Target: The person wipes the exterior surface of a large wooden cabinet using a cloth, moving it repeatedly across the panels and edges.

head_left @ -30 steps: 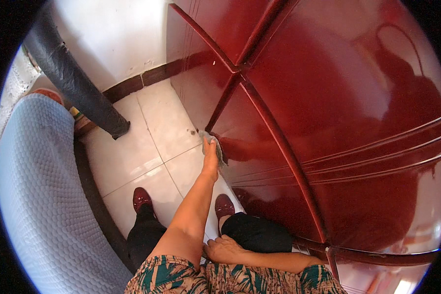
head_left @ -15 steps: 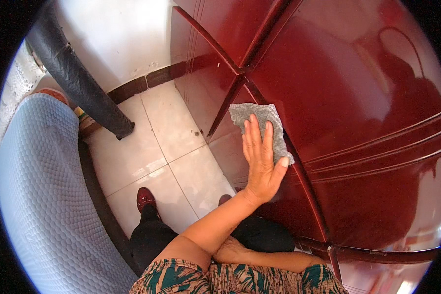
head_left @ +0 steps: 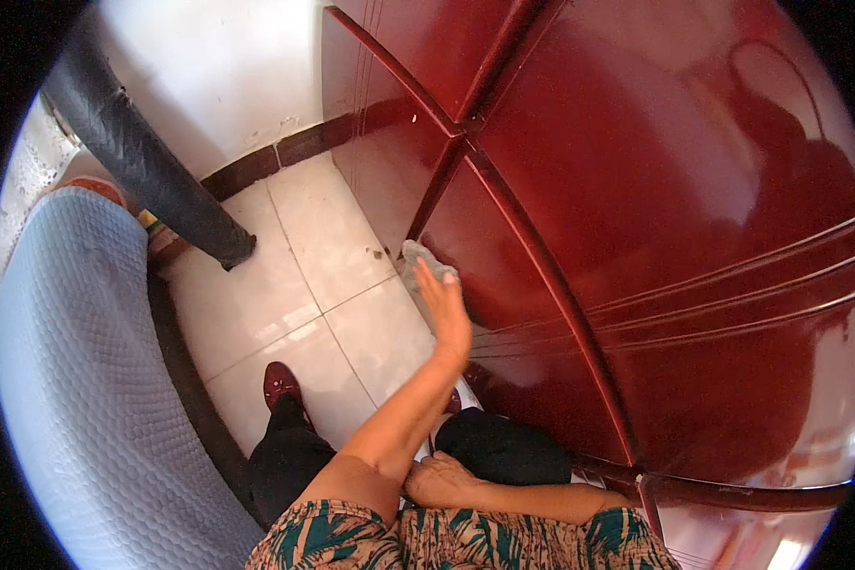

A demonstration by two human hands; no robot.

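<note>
A grey ribbed cloth (head_left: 416,253) lies bunched under the fingers of my left hand (head_left: 443,306), against the lower part of a glossy dark red wooden panel (head_left: 674,218) beside the floor. The palm hides most of the cloth, and the fingers point away from me. My right hand (head_left: 444,481) rests low in front of my body, close to my left elbow and above my dark trousers. Its fingers are curled in, and their inner side is hidden.
Raised crossing mouldings (head_left: 541,256) divide the red panel. On the left stand a seat with a pale blue quilted cover (head_left: 95,361) and a thick black wrapped post (head_left: 147,142). Pale floor tiles (head_left: 266,304) lie between, with a white wall (head_left: 228,76) behind. My dark red shoe (head_left: 280,382) is on the tiles.
My left hand has slid the cloth leftward and down across the red panel, from the moulding to the panel's lower edge. The cloth has bunched up. My right hand has barely moved.
</note>
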